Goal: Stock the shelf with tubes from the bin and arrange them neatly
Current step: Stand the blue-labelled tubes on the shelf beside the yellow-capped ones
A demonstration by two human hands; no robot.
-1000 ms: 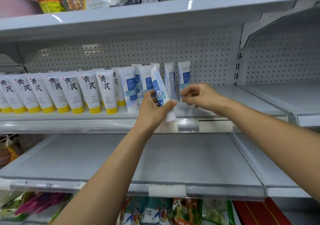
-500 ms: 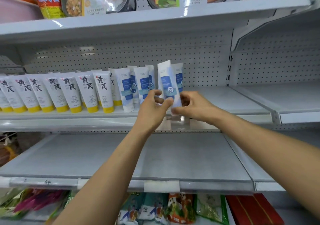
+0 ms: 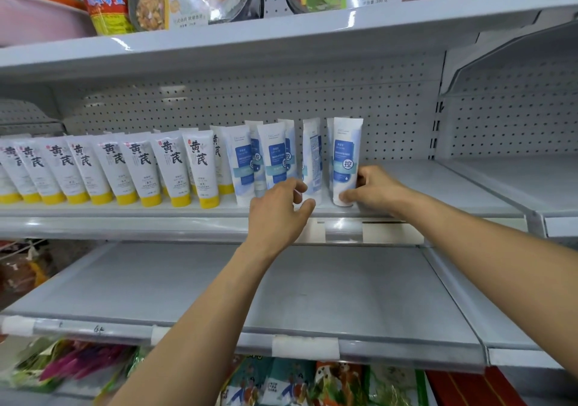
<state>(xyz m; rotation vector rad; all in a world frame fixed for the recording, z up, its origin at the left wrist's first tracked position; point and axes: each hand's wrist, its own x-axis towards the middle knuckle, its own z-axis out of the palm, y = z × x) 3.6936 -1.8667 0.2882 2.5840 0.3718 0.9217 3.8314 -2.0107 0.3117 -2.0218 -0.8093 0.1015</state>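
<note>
Grey middle shelf (image 3: 438,183) runs across centre frame: yellow-capped tubes (image 3: 140,168) stand cap-down in a row at left, blue-labelled tubes (image 3: 275,158) upright at centre, rightmost tube (image 3: 345,161) just beside them.

Two bare arms reach in from the lower part of the frame: the left forearm (image 3: 200,318) from the bottom left of centre, the right forearm (image 3: 488,249) from the right edge. Both are uncovered as far as they show, and the left hand (image 3: 275,215) and right hand (image 3: 375,191) are bare too.
</note>
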